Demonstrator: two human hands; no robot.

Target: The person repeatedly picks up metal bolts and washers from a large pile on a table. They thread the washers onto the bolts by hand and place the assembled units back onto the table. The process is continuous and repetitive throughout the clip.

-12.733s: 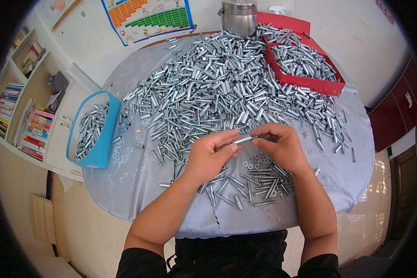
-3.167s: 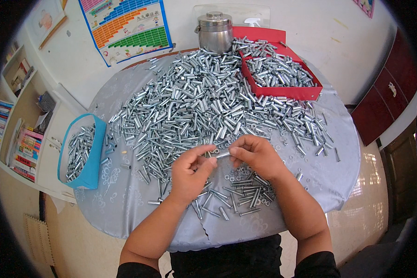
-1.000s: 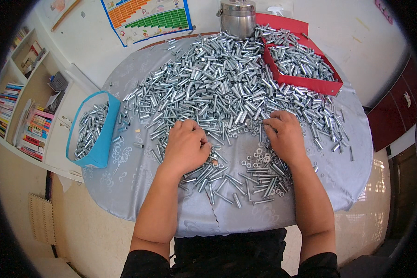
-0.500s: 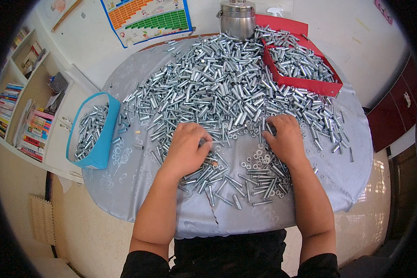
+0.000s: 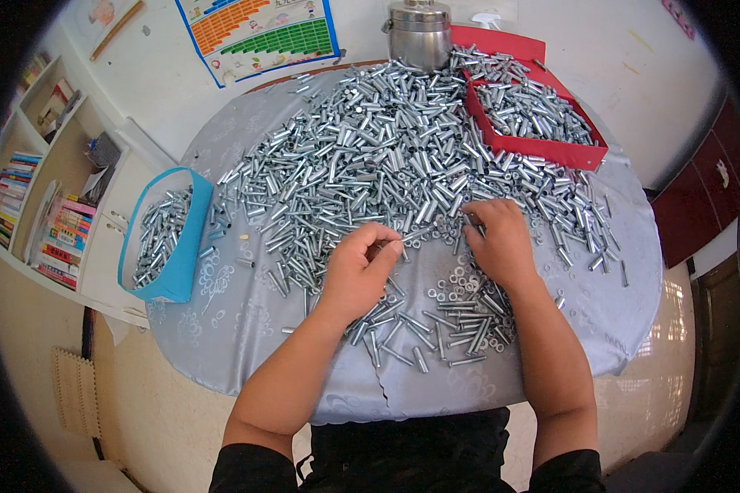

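Note:
My left hand is over the near edge of a big heap of silvery bolts and metal sleeves. Its thumb and forefinger pinch together; whatever lies between them is too small to name. Across from it, my right hand curls its fingers down at the heap's edge, and its fingertips close on something I cannot make out. Between and below the hands lie loose nuts and a smaller group of long bolts. More bolts lie under my left wrist, partly hidden by it.
A blue open box of metal parts stands at the table's left. At the back right is a red box, also filled, beside a steel pot. A grey patterned cloth covers the round table. Bookshelves stand further left.
My left hand has moved right and slightly nearer to me, towards the right hand. The right hand has shifted only a little, with its fingers still at the heap's edge.

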